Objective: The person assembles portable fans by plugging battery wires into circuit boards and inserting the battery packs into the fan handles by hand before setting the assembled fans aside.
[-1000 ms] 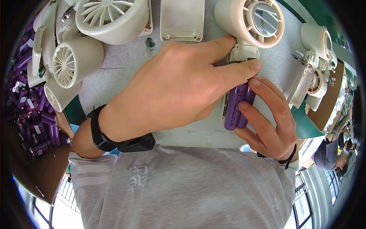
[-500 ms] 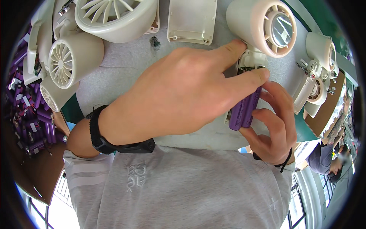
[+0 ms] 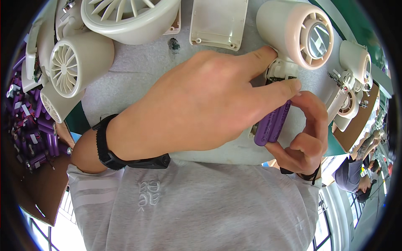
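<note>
A cream handheld fan (image 3: 274,29) with a round head lies on the padded mat, its handle pointing toward me. My left hand (image 3: 209,96) reaches across from the left, one fingertip at the fan's neck and another at the top of the purple battery pack (image 3: 273,123). Its other fingers are hidden. My right hand (image 3: 310,138) grips the two-cell pack lengthwise, the thumb at its near end and a fingertip at its far end; the remaining fingers are curled. The pack lies along the handle, which it and my left hand largely cover.
Several cream fan housings (image 3: 90,62) stand at the left beside a cardboard box of purple battery packs (image 3: 48,142). An open cream tray-shaped cover (image 3: 217,25) lies at the back. More fan parts (image 3: 351,58) sit at the right. Another person (image 3: 351,173) shows far right.
The curled fingers of my right hand have drawn away from the battery pack's side, while its thumb and one fingertip stay on the ends. The view has shifted slightly.
</note>
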Demonstrator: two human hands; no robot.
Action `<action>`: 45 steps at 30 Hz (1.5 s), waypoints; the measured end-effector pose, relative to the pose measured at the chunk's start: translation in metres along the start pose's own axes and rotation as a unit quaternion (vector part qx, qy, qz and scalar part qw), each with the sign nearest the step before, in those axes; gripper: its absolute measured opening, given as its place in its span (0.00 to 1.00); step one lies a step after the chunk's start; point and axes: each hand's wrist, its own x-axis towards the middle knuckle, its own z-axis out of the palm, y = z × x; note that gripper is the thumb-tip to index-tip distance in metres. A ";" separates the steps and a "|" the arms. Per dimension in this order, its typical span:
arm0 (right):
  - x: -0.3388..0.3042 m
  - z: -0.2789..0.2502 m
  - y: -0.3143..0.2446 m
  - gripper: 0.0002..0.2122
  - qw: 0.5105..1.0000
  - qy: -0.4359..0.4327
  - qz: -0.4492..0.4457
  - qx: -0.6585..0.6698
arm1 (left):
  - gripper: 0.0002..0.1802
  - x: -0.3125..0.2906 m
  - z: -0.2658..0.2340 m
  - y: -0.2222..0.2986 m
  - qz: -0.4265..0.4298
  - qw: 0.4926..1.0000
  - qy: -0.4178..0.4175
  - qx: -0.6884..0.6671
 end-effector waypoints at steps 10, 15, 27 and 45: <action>0.005 -0.009 -0.004 0.27 0.999 -0.037 0.024 -0.010 | 0.21 0.001 0.002 -0.002 0.001 1.000 0.005 0.002; -0.005 -0.001 0.003 0.27 1.000 -0.007 0.001 -0.006 | 0.21 0.001 0.002 -0.002 0.006 1.000 0.015 0.011; 0.002 0.002 -0.007 0.26 0.991 -0.026 0.114 0.061 | 0.27 0.005 -0.001 -0.002 -0.022 0.996 0.010 -0.082; 0.010 -0.005 -0.032 0.33 0.979 -0.070 0.019 -0.189 | 0.29 -0.003 0.005 0.001 -0.005 0.993 0.036 -0.114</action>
